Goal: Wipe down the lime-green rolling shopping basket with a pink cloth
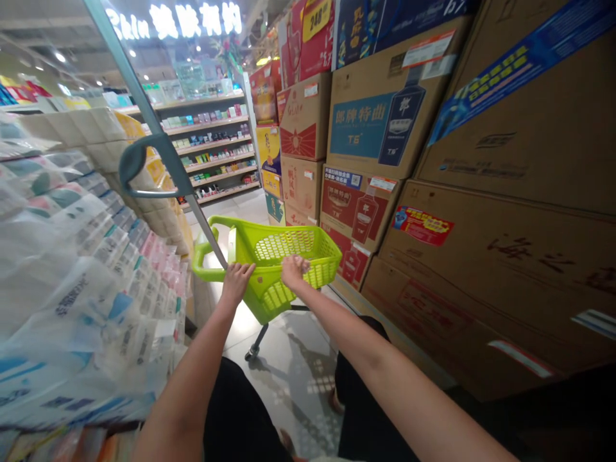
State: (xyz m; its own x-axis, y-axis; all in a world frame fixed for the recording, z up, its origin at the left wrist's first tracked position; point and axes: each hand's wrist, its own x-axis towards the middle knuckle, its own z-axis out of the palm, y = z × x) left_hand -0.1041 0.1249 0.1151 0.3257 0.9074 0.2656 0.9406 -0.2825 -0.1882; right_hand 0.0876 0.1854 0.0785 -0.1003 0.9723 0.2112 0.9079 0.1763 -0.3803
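A lime-green plastic shopping cart (269,292) with lattice sides stands tilted in the aisle before me, on wheeled legs. My left hand (238,281) lies over its near rim, close to the rear handle, fingers bent over the edge. Further along the same rim my right hand (293,271) is closed, its fingers curled at the edge; whether anything small is in them I cannot make out. A grey pole with a loop handle (156,167) slants up from beside my left hand. What I can see of the basket's inside is lattice and green wall.
Stacked cardboard cartons (370,122) form a wall on the right. Wrapped tissue packs (96,282) are piled along the left. Behind the cart, a shelf unit (216,141) holds small goods. Pale floor tiles (283,359) run between; my legs show below.
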